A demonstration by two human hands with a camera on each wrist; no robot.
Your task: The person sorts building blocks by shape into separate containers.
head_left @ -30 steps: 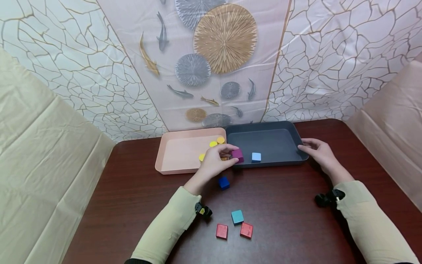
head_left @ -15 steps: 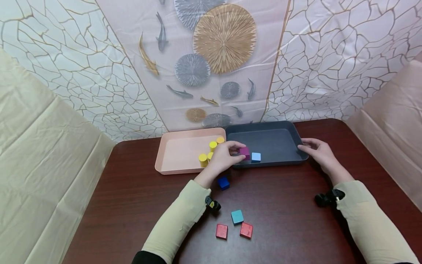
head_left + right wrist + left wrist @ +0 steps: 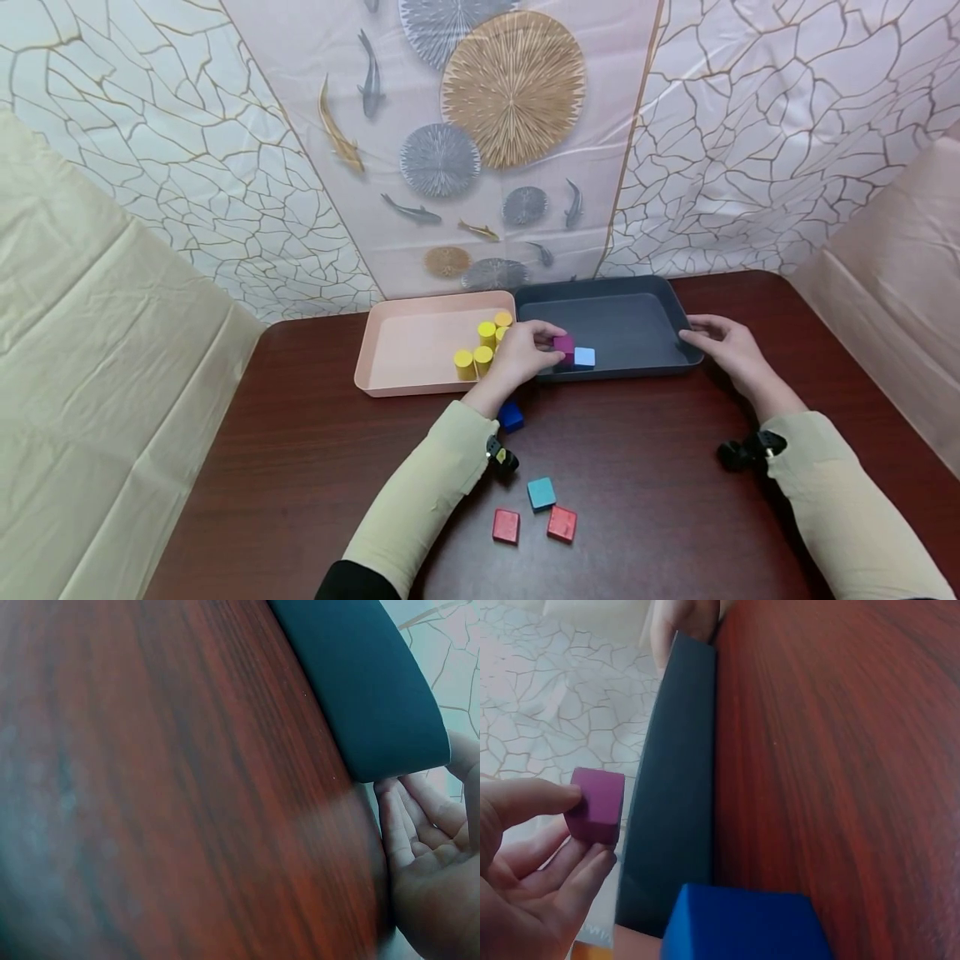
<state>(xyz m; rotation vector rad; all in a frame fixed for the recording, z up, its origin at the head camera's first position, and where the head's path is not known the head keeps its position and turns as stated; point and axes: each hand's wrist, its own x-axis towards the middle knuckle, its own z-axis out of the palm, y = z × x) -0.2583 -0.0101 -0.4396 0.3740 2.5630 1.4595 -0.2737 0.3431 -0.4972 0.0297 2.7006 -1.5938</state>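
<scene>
Between thumb and fingers, my left hand [image 3: 521,350] pinches a purple cube [image 3: 563,349] at the left part of the dark grey tray [image 3: 637,312]. A light blue cube [image 3: 584,358] lies in that tray, just right of the purple one. In the left wrist view the purple cube [image 3: 598,804] shows above the tray's front wall [image 3: 671,787]. My right hand [image 3: 723,342] holds the tray's right end, thumb at the rim and fingers against the outside, as the right wrist view shows at the tray corner [image 3: 390,742].
A pink tray [image 3: 405,342] adjoins on the left, with several yellow cylinders [image 3: 464,364] inside. On the dark wood table [image 3: 645,483] lie a blue cube [image 3: 512,416] beside my left wrist, a teal cube [image 3: 541,494] and two red cubes [image 3: 506,527], [image 3: 562,525] nearer the front.
My left hand has carried the purple cube rightward, from near the tray's left edge to beside the light blue cube. My right hand stays at the tray's right end.
</scene>
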